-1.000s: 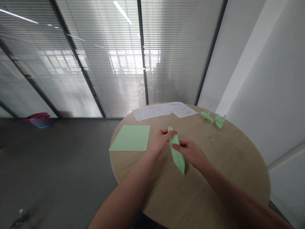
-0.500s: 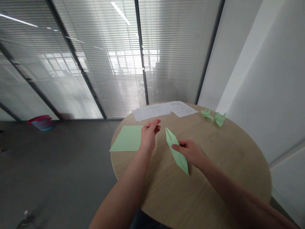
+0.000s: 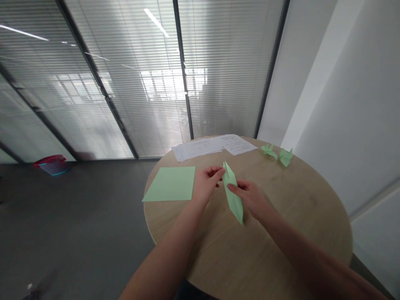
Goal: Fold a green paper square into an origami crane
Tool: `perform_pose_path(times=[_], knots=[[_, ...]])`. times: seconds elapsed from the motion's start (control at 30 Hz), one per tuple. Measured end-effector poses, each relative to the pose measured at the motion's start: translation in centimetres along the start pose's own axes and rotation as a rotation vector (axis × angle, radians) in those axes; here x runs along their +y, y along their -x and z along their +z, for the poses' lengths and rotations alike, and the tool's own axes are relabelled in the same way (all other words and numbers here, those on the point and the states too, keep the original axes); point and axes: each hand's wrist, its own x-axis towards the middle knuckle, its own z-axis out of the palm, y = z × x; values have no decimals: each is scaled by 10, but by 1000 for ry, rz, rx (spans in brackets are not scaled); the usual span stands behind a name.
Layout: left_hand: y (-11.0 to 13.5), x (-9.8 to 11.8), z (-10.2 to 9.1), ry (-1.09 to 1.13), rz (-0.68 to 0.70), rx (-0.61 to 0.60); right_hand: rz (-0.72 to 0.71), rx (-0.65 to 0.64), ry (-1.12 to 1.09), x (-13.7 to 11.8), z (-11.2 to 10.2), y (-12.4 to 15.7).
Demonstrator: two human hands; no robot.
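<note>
A folded piece of green paper (image 3: 233, 201), long and diamond-shaped with a slit at its upper end, is held up over the table. My right hand (image 3: 251, 196) grips its right edge, thumb on the near face and fingers behind. At the upper left edge, my left hand (image 3: 208, 181) pinches the paper between thumb and fingers, near the slit. Left of that hand lies a flat green sheet (image 3: 170, 184), unfolded, by the table's left edge.
The round wooden table (image 3: 300, 221) carries printed white sheets (image 3: 200, 148) at its far side. Two folded green paper figures (image 3: 285, 157) sit at the far right, near the white wall. A red and blue basket (image 3: 53, 165) stands on the floor to the left.
My left hand has moved right and now takes hold of the folded paper's upper edge; before, it was apart from it. The folded paper has turned slightly more upright in my right hand.
</note>
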Motion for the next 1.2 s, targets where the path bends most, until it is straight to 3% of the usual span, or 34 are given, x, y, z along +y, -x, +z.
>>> perform_pose_path(times=[0.2, 0.43, 0.63, 0.83, 1.03, 1.2], knots=[[1, -2, 1, -6, 98, -1, -62, -2, 33, 2, 0, -2], [2, 1, 4, 44, 72, 4, -103, 72, 212, 4, 1, -3], [5, 6, 5, 202, -34, -47, -111, 36, 231, 1, 4, -1], [3, 6, 4, 183, -6, -52, -134, 25, 282, 0, 3, 0], [0, 2, 0, 65, 109, -15, -106, -12, 197, 1, 5, 1], [-1, 1, -1, 134, 92, 5, -59, -31, 61, 5, 7, -1]])
